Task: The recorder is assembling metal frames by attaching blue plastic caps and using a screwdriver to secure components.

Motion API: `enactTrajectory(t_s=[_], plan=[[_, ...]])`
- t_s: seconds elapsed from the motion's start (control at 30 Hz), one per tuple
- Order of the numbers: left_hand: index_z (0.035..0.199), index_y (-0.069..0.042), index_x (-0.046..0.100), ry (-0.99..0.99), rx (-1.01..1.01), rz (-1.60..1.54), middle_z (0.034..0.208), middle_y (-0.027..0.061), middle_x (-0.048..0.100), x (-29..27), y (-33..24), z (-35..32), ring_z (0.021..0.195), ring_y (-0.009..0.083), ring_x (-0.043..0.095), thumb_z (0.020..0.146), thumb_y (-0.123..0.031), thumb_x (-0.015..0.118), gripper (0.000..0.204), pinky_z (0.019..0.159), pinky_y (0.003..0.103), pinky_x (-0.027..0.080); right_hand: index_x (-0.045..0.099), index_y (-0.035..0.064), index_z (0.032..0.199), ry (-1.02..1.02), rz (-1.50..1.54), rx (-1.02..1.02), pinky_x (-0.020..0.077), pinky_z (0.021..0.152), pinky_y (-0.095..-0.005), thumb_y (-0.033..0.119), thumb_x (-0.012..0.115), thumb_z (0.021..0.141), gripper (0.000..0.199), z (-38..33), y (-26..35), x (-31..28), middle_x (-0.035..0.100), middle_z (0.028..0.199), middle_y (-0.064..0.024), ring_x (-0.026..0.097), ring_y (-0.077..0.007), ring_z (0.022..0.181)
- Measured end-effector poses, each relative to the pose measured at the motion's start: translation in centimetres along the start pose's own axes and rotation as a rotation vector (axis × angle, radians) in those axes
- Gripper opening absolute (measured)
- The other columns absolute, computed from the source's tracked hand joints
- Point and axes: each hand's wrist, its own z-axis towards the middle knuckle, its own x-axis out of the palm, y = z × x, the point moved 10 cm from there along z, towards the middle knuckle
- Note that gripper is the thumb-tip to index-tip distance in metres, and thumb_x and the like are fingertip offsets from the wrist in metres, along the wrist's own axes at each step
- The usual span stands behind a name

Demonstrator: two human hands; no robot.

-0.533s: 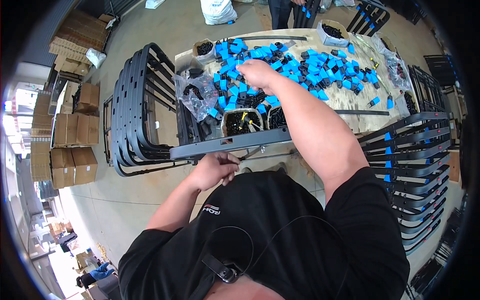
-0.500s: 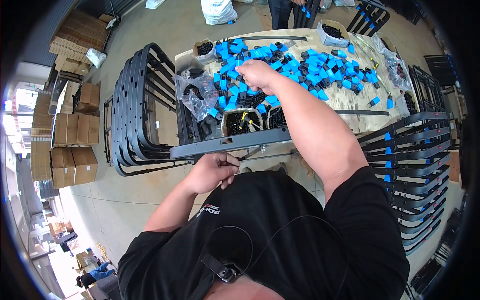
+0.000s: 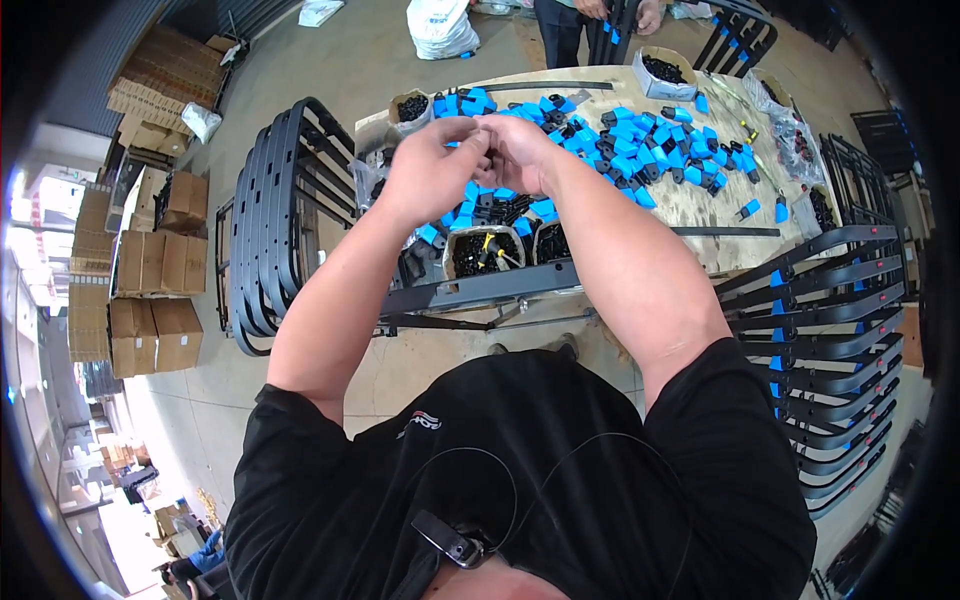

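Note:
My left hand [image 3: 432, 170] and my right hand [image 3: 518, 156] meet over the left part of the table, fingertips together. Both have their fingers curled in; anything small between them is hidden. Below and around them lie many blue-and-black plastic pieces [image 3: 655, 150], heaped across the tabletop. Nearer to me stands a box of small black parts [image 3: 464, 252], with a yellow-and-black screwdriver [image 3: 490, 248] lying in it. A second box of black parts [image 3: 552, 240] sits to its right. The long dark metal bar of a frame [image 3: 480, 292] runs along the table's near edge.
Curved black metal frames stand stacked at the left [image 3: 268, 220] and at the right [image 3: 830, 350]. More boxes of black parts [image 3: 664, 70] are on the wooden table [image 3: 720, 222]. Across it stands another person [image 3: 565, 25]. Cardboard boxes [image 3: 160, 260] are piled far left.
My left hand has risen from beside the metal bar, near my body, to join my right hand over the pile. My right hand has stayed in nearly the same place.

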Motion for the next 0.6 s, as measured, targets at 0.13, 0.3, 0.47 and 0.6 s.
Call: enactTrajectory(t_s=[0.13, 0.3, 0.47, 0.6], plan=[[0.116, 0.003, 0.069, -0.123, -0.012, 0.16, 0.093, 0.0103, 0.074, -2.9, 1.6, 1.7, 0.077, 0.0153, 0.07, 0.097, -0.023, 0.065, 0.033, 0.07, 0.031, 0.056, 0.055, 0.0073, 0.086, -0.233, 0.1, -0.043, 0.0268, 0.042, -0.0276, 0.027, 0.049, 0.105, 0.028, 0.3, 0.8, -2.9, 0.046, 0.073, -0.0008, 0.038, -0.0112, 0.056], [0.112, 0.0, 0.07, 0.202, -0.356, 0.472, 0.085, 0.0076, 0.068, -3.0, 16.8, 5.7, 0.075, 0.0127, 0.064, 0.092, -0.025, 0.068, 0.032, 0.064, 0.029, 0.053, 0.049, 0.0129, 0.081, -0.286, 0.033, -0.111, 0.0215, 0.044, -0.0268, 0.04, 0.051, 0.107, 0.037, -0.4, 1.5, -2.7, 0.038, 0.065, 0.0042, 0.032, -0.0092, 0.052], [0.12, -0.002, 0.068, 0.366, -0.082, 1.023, 0.096, 0.0175, 0.073, 0.6, 25.1, 9.0, 0.083, 0.0263, 0.072, 0.089, -0.039, 0.068, 0.048, 0.074, 0.04, 0.058, 0.058, 0.0082, 0.087, -0.416, -0.488, -0.25, 0.0231, 0.044, -0.0291, 0.046, 0.054, 0.105, 0.041, -0.3, 2.7, -2.9, 0.04, 0.063, 0.0043, 0.031, -0.0084, 0.051], [0.127, 0.006, 0.063, 0.458, -0.522, 0.924, 0.123, 0.0242, 0.069, 3.4, 30.8, 11.6, 0.114, 0.0371, 0.068, 0.083, -0.055, 0.067, 0.076, 0.098, 0.044, 0.054, 0.069, 0.001, 0.097, -0.458, -0.789, -0.34, 0.0391, 0.055, -0.0332, 0.048, 0.058, 0.102, 0.048, -0.1, 3.6, -3.4, 0.054, 0.07, -0.0021, 0.045, -0.0126, 0.062]])
